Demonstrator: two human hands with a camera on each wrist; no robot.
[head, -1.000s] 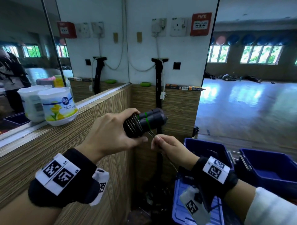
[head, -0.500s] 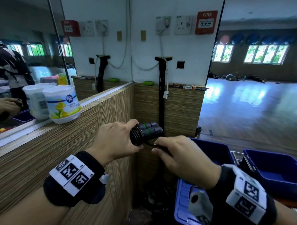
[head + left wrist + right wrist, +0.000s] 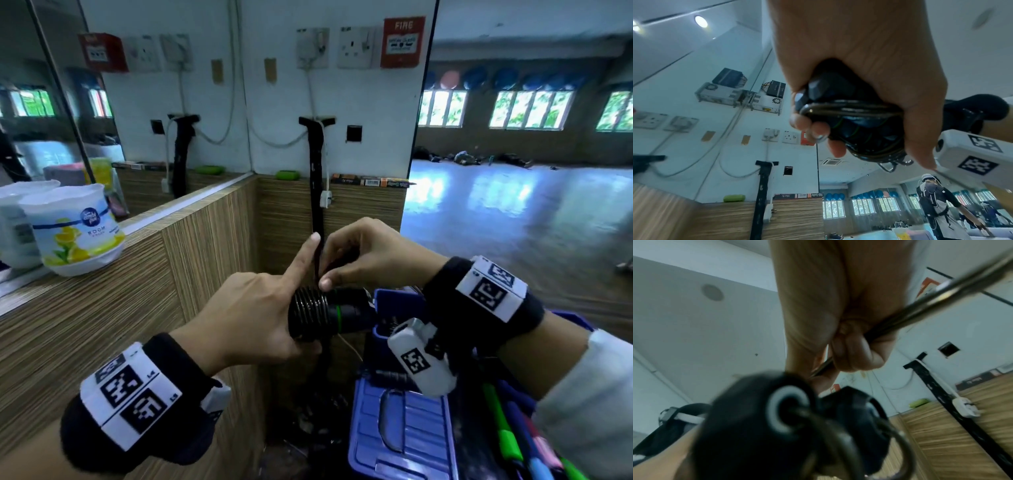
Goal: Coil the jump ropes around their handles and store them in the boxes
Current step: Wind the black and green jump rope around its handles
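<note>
The left hand (image 3: 253,318) has its grip curled round the black jump rope handles (image 3: 342,313), with its first finger sticking straight up. Thin rope (image 3: 310,303) is wound in tight rings round the handles, right next to that grip. The right hand (image 3: 370,255) sits just above the handles. Its grip is pinched closed on the loose rope (image 3: 920,305), and its thumb tip touches the rings. Just below the right hand is an open blue box (image 3: 400,301). A blue lid (image 3: 404,435) lies lower down, under the right wrist.
</note>
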